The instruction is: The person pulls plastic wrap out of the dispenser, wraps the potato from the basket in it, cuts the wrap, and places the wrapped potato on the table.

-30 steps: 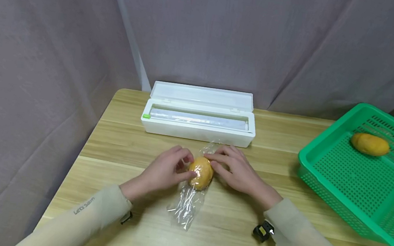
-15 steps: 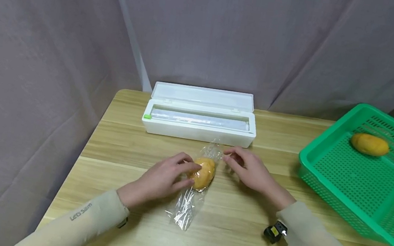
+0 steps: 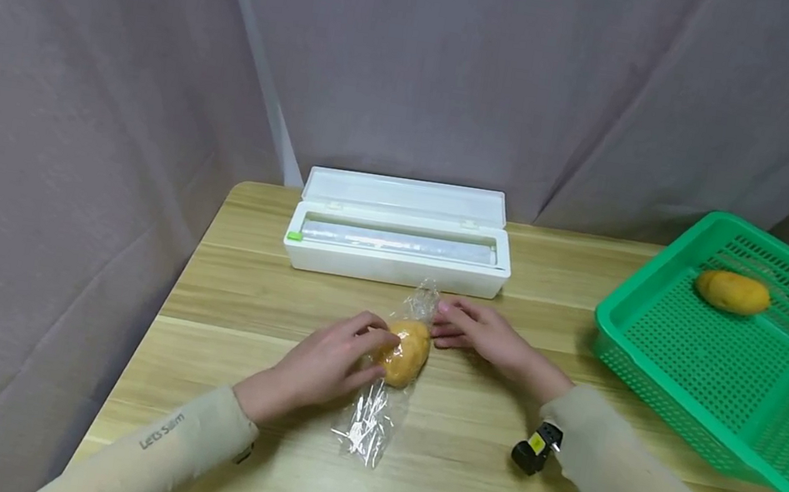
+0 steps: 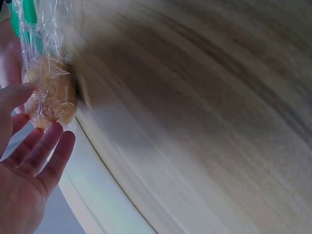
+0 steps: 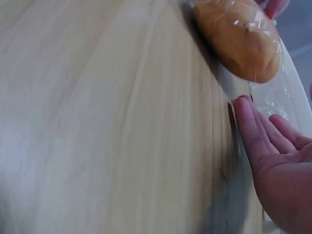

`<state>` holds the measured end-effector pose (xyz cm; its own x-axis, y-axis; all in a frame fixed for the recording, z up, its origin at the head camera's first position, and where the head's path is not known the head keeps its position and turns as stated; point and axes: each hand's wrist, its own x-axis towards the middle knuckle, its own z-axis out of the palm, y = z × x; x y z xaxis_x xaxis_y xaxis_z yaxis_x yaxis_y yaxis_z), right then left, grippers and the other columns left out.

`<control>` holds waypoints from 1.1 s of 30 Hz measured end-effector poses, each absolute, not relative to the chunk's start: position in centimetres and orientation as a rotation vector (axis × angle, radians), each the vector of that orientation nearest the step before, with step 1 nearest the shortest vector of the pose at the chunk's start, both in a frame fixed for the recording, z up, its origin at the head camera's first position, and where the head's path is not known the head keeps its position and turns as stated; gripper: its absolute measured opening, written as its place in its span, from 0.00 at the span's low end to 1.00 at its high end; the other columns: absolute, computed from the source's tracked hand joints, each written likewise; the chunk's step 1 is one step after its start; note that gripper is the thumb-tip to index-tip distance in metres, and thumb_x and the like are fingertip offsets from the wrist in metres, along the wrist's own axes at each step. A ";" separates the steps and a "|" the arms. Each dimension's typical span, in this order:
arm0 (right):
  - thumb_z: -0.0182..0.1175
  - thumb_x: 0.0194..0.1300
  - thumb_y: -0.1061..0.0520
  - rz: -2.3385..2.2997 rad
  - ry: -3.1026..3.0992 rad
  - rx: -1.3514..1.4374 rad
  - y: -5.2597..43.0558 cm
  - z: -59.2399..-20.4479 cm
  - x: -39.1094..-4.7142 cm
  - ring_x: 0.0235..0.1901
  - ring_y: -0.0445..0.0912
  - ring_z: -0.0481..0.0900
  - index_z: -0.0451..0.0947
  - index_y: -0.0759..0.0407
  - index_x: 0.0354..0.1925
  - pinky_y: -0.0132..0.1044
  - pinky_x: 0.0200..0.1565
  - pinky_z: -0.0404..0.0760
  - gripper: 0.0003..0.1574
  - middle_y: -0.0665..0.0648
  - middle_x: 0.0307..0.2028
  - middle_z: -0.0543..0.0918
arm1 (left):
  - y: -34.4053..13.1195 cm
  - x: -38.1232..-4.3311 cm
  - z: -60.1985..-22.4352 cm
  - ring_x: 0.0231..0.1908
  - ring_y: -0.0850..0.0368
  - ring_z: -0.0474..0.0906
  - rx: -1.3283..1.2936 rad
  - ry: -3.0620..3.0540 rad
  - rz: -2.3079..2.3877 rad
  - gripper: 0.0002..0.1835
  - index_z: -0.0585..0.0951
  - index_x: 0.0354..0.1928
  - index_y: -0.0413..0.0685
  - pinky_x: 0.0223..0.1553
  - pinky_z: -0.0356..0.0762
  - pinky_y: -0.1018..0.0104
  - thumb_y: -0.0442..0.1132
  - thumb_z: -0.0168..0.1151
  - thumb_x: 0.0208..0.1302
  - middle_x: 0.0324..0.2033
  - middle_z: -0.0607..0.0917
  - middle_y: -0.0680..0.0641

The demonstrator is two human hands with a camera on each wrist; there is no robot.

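A yellow-orange mango (image 3: pixel 407 359) lies on the wooden table, covered in clear plastic wrap (image 3: pixel 369 427) whose loose ends stick out at the near and far sides. At the mango's left side is my left hand (image 3: pixel 331 359), thumb and fingertips resting against the wrapped fruit. In the left wrist view its relaxed fingers (image 4: pixel 54 158) reach the mango's end. My right hand (image 3: pixel 484 336) is at the fruit's far right side, fingertips at the film's edge. The right wrist view shows those fingers (image 5: pixel 251 122) straight, just short of the mango (image 5: pixel 239 36).
Behind the mango stands a white cling film dispenser (image 3: pixel 395 269), lid up, with a roll inside and a green slider (image 3: pixel 295 237) at its left. A green plastic basket (image 3: pixel 708 441) at the right holds another mango (image 3: pixel 734 292). A grey curtain (image 3: pixel 420 65) hangs behind.
My right hand left the mango's top, drew back to the right, then came back toward its far side with straightened fingers. The left hand stays at the mango, its fingers slightly shifted.
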<state>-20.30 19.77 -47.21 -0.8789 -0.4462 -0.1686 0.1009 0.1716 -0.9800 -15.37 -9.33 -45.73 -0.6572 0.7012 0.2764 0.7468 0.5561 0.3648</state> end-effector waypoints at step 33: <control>0.43 0.88 0.47 -1.842 2.093 -0.419 16.7 -46.0 -18.8 0.77 0.63 0.65 0.66 0.69 0.77 0.57 0.77 0.64 0.35 0.69 0.77 0.67 | -8.7 -15.3 -46.3 0.51 0.53 0.85 -1.213 -2.685 -0.720 0.19 0.84 0.63 0.51 0.52 0.87 0.58 0.49 0.67 0.77 0.60 0.81 0.47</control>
